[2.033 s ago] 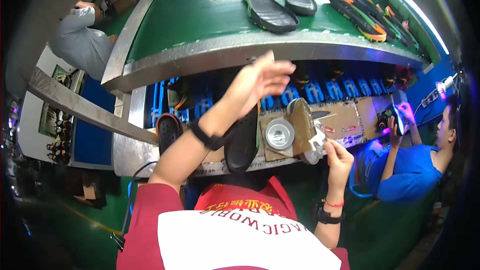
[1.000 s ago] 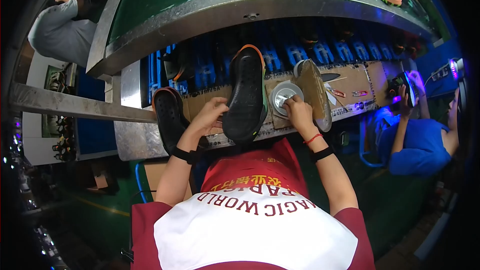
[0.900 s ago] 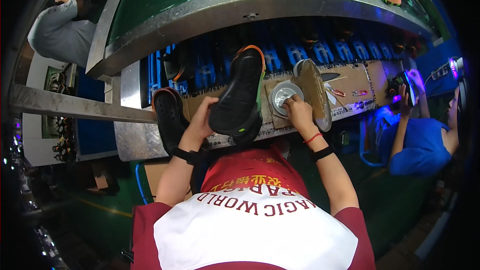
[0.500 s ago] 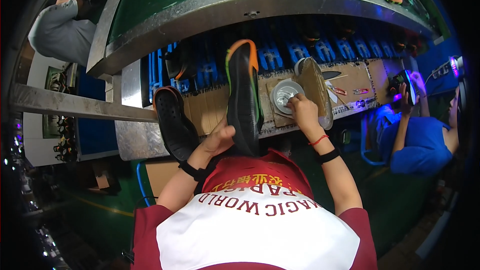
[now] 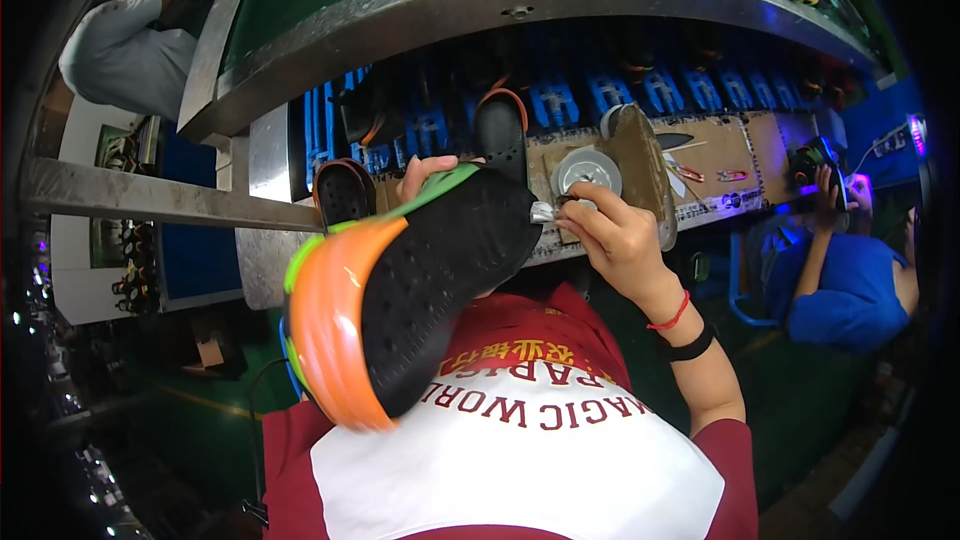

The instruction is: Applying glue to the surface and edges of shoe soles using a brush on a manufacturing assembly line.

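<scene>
In my left hand (image 5: 432,176) is a large black shoe sole (image 5: 440,270) with holes, a bright orange end and green edging. The sole lies tilted across my lap, and most of that hand is hidden behind it. My right hand (image 5: 625,240) pinches a small silvery piece (image 5: 543,212) against the sole's right end; its exact kind I cannot make out. Just behind those fingers sits a round white bowl (image 5: 587,162) on the cardboard. Farther back stands another black sole (image 5: 500,140) with an orange rim, and a third dark sole (image 5: 345,190) shows at left.
Cardboard (image 5: 710,155) covers the work surface, with red-handled snips (image 5: 733,176) on it. An upright cardboard piece (image 5: 635,165) stands beside the bowl. A metal-edged green bench (image 5: 400,0) crosses above blue racks (image 5: 610,90). A person in blue (image 5: 850,280) works at right.
The held sole has swung from upright to lying slanted, its orange end now toward me at lower left. My right hand has left the bowl and come to the sole with the silvery piece.
</scene>
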Demonstrator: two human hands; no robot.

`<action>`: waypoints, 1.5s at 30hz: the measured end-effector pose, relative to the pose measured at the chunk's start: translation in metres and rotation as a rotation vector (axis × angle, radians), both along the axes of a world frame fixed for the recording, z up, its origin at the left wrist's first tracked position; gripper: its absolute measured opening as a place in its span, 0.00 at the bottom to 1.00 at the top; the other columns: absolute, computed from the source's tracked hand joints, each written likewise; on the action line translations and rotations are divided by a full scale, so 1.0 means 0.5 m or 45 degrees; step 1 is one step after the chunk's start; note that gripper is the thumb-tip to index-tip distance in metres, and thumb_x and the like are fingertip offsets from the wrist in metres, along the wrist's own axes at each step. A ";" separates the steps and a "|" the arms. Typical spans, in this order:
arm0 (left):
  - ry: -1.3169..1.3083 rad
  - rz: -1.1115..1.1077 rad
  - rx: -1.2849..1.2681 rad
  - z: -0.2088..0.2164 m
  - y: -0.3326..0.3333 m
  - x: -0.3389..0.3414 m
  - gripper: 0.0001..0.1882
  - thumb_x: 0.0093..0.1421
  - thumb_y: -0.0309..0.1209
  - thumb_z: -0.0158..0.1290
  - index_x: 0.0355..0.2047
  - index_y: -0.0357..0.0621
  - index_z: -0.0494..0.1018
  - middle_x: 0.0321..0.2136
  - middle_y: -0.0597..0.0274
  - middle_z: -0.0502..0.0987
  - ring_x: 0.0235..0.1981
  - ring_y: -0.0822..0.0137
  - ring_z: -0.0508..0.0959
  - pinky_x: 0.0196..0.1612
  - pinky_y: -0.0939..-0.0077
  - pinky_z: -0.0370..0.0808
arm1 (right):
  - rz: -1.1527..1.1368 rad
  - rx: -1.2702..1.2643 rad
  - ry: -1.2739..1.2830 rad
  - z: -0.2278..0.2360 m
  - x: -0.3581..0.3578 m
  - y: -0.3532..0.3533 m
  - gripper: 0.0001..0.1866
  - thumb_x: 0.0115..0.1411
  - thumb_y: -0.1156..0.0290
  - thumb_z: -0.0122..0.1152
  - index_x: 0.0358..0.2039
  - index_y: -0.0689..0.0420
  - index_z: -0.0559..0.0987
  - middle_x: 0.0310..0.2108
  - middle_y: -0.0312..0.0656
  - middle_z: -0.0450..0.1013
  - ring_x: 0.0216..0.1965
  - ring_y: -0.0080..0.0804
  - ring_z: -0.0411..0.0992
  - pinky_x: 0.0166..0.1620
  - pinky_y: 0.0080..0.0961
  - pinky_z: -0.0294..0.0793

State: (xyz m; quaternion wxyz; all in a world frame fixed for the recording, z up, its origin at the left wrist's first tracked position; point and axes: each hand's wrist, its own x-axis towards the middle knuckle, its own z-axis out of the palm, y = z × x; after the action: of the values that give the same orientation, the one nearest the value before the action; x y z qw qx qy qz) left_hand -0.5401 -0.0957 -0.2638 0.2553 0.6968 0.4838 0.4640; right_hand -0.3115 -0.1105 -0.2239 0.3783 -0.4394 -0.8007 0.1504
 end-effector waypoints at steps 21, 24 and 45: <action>-0.458 -0.296 0.503 -0.075 0.043 -0.024 0.22 0.63 0.27 0.53 0.55 0.39 0.60 0.42 0.41 0.74 0.45 0.54 0.79 0.53 0.60 0.77 | 0.250 -0.433 0.275 0.038 -0.015 0.025 0.05 0.54 0.78 0.65 0.31 0.66 0.81 0.30 0.47 0.78 0.28 0.43 0.77 0.32 0.28 0.75; -0.516 -0.315 0.253 -0.073 0.040 -0.035 0.21 0.64 0.27 0.50 0.56 0.39 0.60 0.41 0.42 0.74 0.44 0.55 0.79 0.53 0.59 0.77 | 0.271 -0.493 0.284 0.043 -0.014 0.028 0.05 0.54 0.78 0.64 0.31 0.66 0.81 0.29 0.47 0.78 0.28 0.41 0.77 0.32 0.27 0.75; -0.668 -0.335 -0.015 -0.058 0.039 -0.031 0.25 0.72 0.50 0.31 0.53 0.41 0.63 0.52 0.28 0.69 0.46 0.54 0.79 0.50 0.65 0.78 | 0.124 -0.476 0.104 0.050 -0.005 0.050 0.06 0.54 0.78 0.65 0.31 0.66 0.80 0.30 0.47 0.78 0.29 0.41 0.77 0.33 0.28 0.74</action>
State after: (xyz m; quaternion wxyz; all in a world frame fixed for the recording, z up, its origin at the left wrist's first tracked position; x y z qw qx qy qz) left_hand -0.5556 -0.0763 -0.2927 0.4336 0.6082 0.3095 0.5885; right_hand -0.3142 -0.0855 -0.1987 0.3146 -0.4563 -0.7631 0.3325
